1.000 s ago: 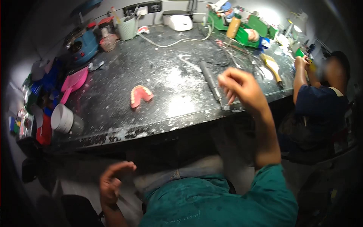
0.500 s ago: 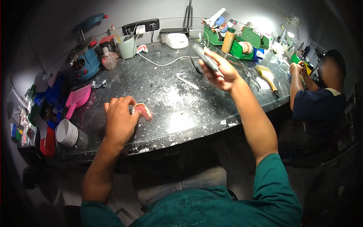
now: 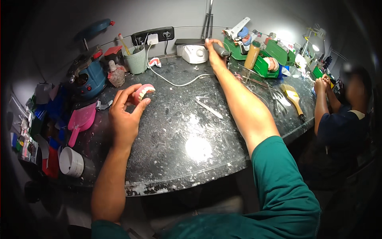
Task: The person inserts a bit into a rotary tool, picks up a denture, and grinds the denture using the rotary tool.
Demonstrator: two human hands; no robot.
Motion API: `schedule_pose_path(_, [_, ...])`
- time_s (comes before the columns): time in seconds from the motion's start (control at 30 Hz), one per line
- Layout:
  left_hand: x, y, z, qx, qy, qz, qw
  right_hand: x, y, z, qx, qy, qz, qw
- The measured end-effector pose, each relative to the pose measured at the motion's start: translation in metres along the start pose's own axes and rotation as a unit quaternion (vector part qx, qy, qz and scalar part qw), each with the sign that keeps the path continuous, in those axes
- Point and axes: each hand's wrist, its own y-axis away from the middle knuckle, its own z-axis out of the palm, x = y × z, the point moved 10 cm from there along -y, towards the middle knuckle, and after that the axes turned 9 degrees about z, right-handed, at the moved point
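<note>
My left hand is raised over the bench and pinches a pink denture with white teeth between thumb and fingers. At the far side of the bench, my right hand is wrapped round a dark cylindrical handpiece. Its fingers are close beside the white control box with a round knob; whether they touch it I cannot tell. A slim white knife-like tool lies on the dark, scuffed bench between my hands.
A white cable loops over the bench. At left are a blue machine, a pink dustpan and a white tub. Rightward lie a brush, pliers, a brown bottle and green boxes. A co-worker sits at right.
My left hand has lifted the denture off the bench and turned it. My right hand has carried the handpiece farther away, toward the control box. The view has shifted a little.
</note>
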Motion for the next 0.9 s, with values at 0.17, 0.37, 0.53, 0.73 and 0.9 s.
schedule_pose_path(0.17, [-0.002, 0.006, -0.023, 0.049, 0.039, 0.026, 0.998, 0.002, 0.04, 0.037, 0.024, 0.128, -0.148, 0.98])
schedule_pose_path(0.37, [0.001, 0.005, -0.023, 0.052, 0.022, 0.052, 0.997, -0.037, 0.044, 0.031, -0.057, 0.157, -0.16, 0.973])
schedule_pose_path(0.53, [-0.028, 0.009, 0.004, 0.081, 0.182, -0.04, 0.979, -0.13, 0.159, 0.046, -0.287, -0.028, -0.101, 0.952])
schedule_pose_path(0.73, [0.011, 0.005, 0.05, -0.009, 0.323, -0.093, 0.942, -0.164, 0.235, 0.039, -0.23, -0.02, -0.166, 0.959])
schedule_pose_path(0.9, [-0.007, 0.034, 0.041, -0.001, 0.257, -0.156, 0.954, -0.156, 0.224, 0.018, -0.226, -0.067, -0.116, 0.965])
